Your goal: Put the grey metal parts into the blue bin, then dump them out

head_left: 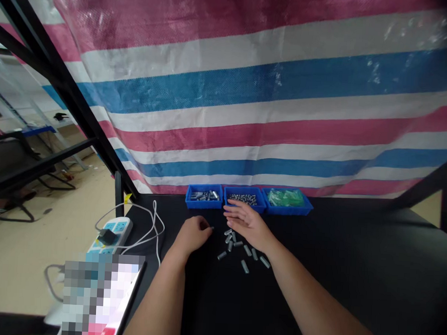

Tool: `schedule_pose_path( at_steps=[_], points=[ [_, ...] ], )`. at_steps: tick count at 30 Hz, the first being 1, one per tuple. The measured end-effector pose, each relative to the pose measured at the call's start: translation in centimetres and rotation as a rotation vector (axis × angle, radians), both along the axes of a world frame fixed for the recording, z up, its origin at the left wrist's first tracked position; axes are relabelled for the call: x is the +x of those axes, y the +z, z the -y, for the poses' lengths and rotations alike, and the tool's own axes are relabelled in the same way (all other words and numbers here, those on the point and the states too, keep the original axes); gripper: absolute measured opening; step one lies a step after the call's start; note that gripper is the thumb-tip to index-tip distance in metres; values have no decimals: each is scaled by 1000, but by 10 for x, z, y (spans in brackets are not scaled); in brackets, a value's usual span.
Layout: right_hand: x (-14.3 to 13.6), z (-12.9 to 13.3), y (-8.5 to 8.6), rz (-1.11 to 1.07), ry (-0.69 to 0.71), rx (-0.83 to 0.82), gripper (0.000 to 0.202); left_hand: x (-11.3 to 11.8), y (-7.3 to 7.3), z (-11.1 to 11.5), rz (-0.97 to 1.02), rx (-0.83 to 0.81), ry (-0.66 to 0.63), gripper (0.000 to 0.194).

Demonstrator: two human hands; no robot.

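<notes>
Hovering right hand (248,221): we are holding it over the black table (334,273) with fingers spread and nothing showing in its grip, which is released; its fingertips are overlapping the middle bin (258,209) in our view, and we cannot tell whether they are touching it.
Curled left hand (192,234): we are bending its fingers toward the thumb, just left of the loose metal pieces (245,266); a tiny grey tip is showing at the thumb, but we cannot tell whether this grip is grasping anything.
Table scatter: we are seeing the loose metal pieces lying between our forearms, some bunched near the right hand, others lying apart.
Blue bins: we are facing three in a row; the left bin (203,205) is holding metal cylinders (209,194), the middle one small metal parts (243,198), and the right bin (288,211) green plastic-looking contents (287,197).
Small-parts step: we are, in our judgement, handling the metal parts singly, the left hand seemingly minding one spot while the right is free.
Next pinch: we are judging that the next move is calling for a fine thumb-and-finger pick of one small part, without nudging its neighbours.
</notes>
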State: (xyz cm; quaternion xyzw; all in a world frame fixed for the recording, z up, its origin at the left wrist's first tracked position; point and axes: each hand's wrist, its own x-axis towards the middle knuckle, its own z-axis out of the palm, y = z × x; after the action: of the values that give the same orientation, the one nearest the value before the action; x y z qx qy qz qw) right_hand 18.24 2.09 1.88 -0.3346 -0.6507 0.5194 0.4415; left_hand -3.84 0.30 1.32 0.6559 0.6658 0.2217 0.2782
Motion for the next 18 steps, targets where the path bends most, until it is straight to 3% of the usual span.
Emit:
schedule_pose_path(
  at_steps=[3, 8, 13, 16, 18],
  points=[
    [2, 4, -5, 83, -4, 7, 47, 0, 0, -1, -3, 0, -10, 15],
    [18, 12, -3, 399, -56, 122, 13, 0, 4, 1, 1, 25, -40, 12],
    [37, 11, 3, 564, -85, 148, 12, -3, 6, 0, 40, -79, -10, 14],
    [44, 8, 2, 580, -87, 140, 13, -2, 3, -5, 211, -83, 101, 16],
    [46, 7, 1, 581, -79, 135, 13, 0, 1, -8, 511, 16, 185, 23]
  ],
)
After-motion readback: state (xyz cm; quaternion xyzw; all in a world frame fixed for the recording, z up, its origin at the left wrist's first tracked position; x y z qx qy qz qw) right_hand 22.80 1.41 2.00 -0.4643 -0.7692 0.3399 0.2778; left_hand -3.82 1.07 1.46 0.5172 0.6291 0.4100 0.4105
